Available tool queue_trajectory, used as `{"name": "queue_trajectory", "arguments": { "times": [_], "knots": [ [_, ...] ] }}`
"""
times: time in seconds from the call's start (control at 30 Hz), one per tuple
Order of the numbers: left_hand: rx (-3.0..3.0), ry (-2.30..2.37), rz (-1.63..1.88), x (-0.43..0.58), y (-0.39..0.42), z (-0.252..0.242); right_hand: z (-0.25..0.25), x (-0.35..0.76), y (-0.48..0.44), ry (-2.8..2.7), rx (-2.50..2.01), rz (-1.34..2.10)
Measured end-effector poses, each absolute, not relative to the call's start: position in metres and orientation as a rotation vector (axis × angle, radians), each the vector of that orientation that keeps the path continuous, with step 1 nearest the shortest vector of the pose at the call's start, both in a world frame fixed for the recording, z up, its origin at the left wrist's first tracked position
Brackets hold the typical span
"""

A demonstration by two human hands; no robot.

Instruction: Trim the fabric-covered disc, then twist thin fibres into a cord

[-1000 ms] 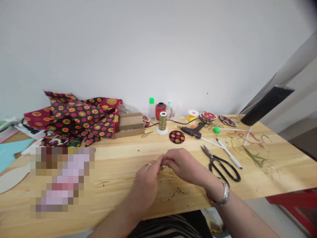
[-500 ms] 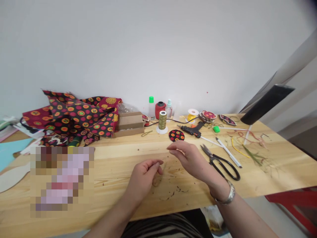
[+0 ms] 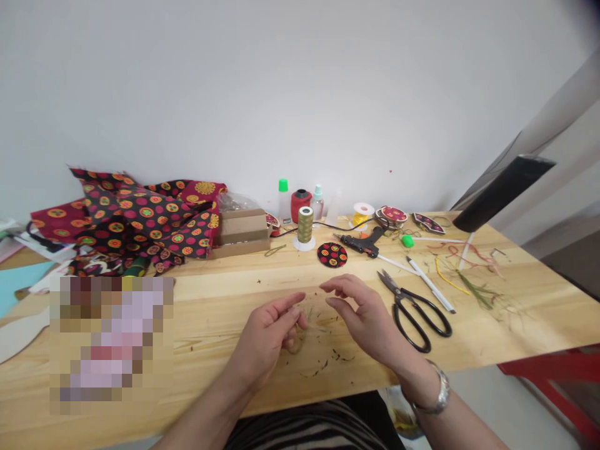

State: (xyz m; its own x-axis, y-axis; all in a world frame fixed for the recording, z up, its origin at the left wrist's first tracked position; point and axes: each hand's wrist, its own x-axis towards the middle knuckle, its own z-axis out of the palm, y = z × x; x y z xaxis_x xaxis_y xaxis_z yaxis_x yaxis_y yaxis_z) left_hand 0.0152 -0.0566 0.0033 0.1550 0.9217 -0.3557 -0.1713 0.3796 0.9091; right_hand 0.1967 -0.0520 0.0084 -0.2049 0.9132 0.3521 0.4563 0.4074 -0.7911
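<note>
Over the middle of the table, my left hand (image 3: 272, 328) is closed, thumb pressed to its curled fingers with the index finger stretched out. A thin olive cord (image 3: 296, 348) hangs in a faint loop from it. Just to its right, my right hand (image 3: 363, 312) has its thumb and fingers apart, and nothing shows between them. A round patterned fabric patch (image 3: 332, 255) lies flat beyond both hands. Black-handled scissors (image 3: 412, 306) rest to the right of my right hand, blades pointing away.
Patterned cloth (image 3: 145, 219) is heaped at the left by a cardboard box (image 3: 244, 231). An olive thread spool (image 3: 305, 226), a black glue gun (image 3: 365, 242), a white pen (image 3: 430, 285) and loose threads (image 3: 480, 294) lie further back and right. Dark scraps (image 3: 335, 357) litter the near table.
My right hand's thumb and fingers have spread apart. My left index finger has straightened out toward the right hand. The whole view has shifted slightly.
</note>
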Motion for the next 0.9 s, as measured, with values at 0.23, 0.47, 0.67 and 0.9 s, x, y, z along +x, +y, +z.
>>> {"name": "queue_trajectory", "arguments": {
  "times": [0.23, 0.47, 0.67, 0.9],
  "knots": [
    [1.016, 1.116, 0.884, 0.014, -0.062, 0.009, 0.007, 0.184, -0.049, -1.885, -0.995, 0.833],
    [1.026, 1.053, 0.878, 0.014, -0.064, 0.006, 0.008, 0.184, -0.045, -2.015, -0.864, 0.853],
    [0.969, 0.997, 0.848, 0.014, -0.063, 0.006, 0.011, 0.183, -0.044, -2.065, -0.853, 0.905],
    [0.937, 0.932, 0.798, 0.01, -0.061, 0.004, 0.007, 0.182, -0.042, -2.068, -0.815, 0.822]
  ]
}}
